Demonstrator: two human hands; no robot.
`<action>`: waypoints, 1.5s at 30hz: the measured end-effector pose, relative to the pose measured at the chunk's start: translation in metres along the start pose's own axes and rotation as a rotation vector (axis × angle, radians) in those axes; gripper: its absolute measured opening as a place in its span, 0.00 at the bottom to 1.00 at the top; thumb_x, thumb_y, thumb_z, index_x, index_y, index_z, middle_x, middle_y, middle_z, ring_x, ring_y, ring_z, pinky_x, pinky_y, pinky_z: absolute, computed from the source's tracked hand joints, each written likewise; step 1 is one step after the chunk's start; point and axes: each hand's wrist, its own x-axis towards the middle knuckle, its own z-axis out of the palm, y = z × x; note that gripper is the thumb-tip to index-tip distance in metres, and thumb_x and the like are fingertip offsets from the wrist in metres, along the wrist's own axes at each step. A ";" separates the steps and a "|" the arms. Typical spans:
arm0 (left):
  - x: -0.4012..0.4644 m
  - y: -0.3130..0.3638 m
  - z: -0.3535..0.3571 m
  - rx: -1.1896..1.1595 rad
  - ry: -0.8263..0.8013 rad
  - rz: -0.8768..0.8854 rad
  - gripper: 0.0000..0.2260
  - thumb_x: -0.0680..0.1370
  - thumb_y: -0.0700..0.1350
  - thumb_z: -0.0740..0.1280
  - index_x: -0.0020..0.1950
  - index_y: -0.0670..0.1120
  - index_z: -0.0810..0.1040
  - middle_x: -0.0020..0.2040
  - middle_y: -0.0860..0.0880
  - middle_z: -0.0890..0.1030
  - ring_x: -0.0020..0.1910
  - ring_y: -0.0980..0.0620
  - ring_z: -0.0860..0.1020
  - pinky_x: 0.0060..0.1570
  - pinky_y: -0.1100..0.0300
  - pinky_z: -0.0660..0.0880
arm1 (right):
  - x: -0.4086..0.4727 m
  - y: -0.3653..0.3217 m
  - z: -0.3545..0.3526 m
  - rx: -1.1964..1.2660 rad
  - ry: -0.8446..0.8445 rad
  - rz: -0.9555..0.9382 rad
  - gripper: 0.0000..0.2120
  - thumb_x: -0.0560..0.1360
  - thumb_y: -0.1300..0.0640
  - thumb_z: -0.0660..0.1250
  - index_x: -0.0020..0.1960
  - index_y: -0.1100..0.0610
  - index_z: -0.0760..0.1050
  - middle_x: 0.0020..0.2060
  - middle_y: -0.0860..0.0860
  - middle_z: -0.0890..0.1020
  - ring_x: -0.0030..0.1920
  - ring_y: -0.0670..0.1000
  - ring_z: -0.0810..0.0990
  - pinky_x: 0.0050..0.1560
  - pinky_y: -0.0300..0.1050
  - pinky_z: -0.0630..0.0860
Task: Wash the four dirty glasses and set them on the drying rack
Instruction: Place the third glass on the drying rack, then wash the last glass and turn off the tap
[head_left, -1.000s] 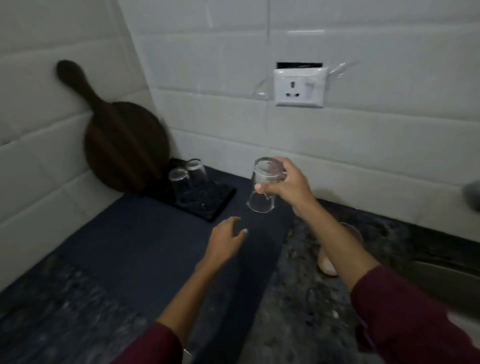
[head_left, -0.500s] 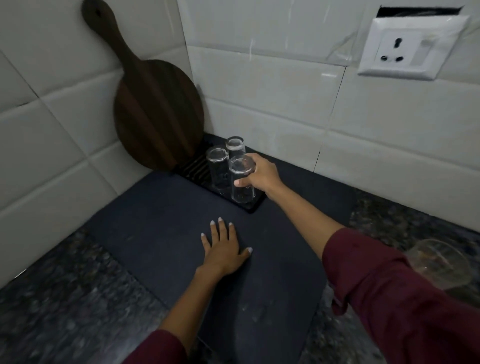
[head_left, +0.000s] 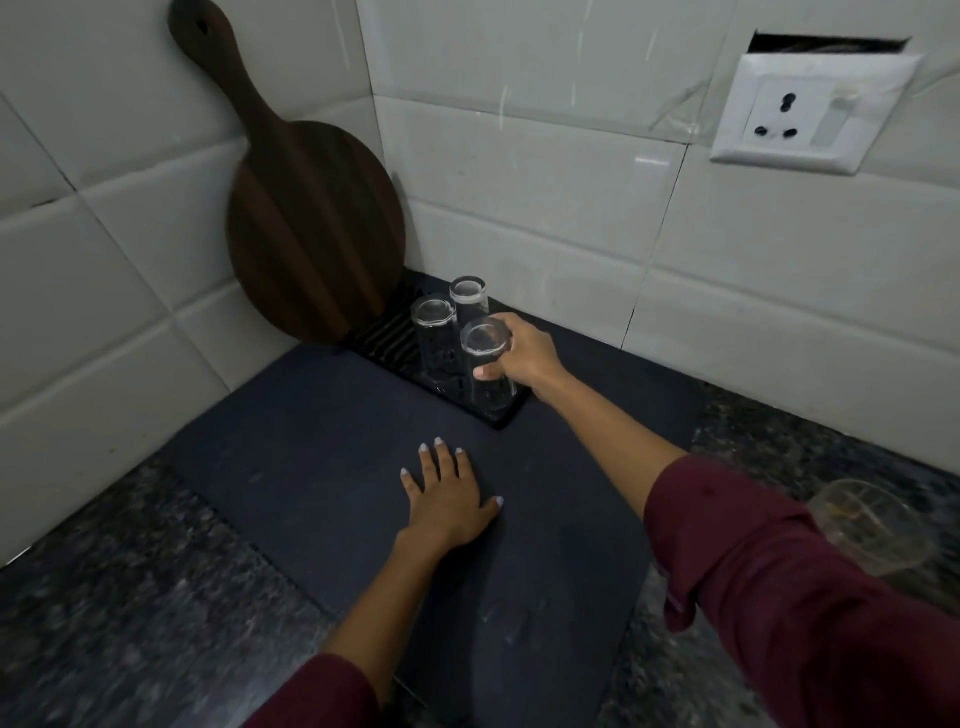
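- My right hand (head_left: 524, 356) grips third glass (head_left: 485, 371), upright, on drying rack (head_left: 384, 338), frame centre.
- Left hand (head_left: 449, 499) spread flat on table (head_left: 311, 467).
- Fourth glass (head_left: 872, 525) lower right, nearer my right hand.

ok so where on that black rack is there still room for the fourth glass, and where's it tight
The bare slats on the drying rack lie between the wooden board and the two standing glasses. The near right end is crowded: the right hand grips the third glass there. The dark mat, left of the flat left hand, is bare too.
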 end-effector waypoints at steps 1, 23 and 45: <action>0.000 0.000 0.001 -0.003 0.002 0.002 0.40 0.79 0.61 0.55 0.77 0.40 0.38 0.76 0.39 0.32 0.74 0.38 0.31 0.71 0.36 0.37 | -0.001 0.002 0.001 0.033 0.005 0.010 0.37 0.60 0.64 0.79 0.66 0.55 0.70 0.59 0.53 0.79 0.60 0.52 0.76 0.59 0.41 0.72; -0.048 0.211 0.043 -0.564 -0.090 0.654 0.44 0.69 0.51 0.76 0.77 0.46 0.55 0.76 0.48 0.61 0.74 0.49 0.62 0.67 0.58 0.63 | -0.257 0.086 -0.213 0.586 0.348 0.013 0.22 0.73 0.70 0.66 0.64 0.55 0.69 0.54 0.53 0.80 0.55 0.49 0.80 0.55 0.38 0.77; -0.146 0.387 0.143 -0.664 -0.116 0.770 0.30 0.57 0.58 0.78 0.55 0.50 0.76 0.52 0.51 0.81 0.51 0.54 0.80 0.52 0.59 0.77 | -0.327 0.215 -0.383 -0.426 0.785 0.472 0.22 0.78 0.54 0.61 0.66 0.64 0.63 0.59 0.64 0.77 0.58 0.65 0.76 0.51 0.54 0.73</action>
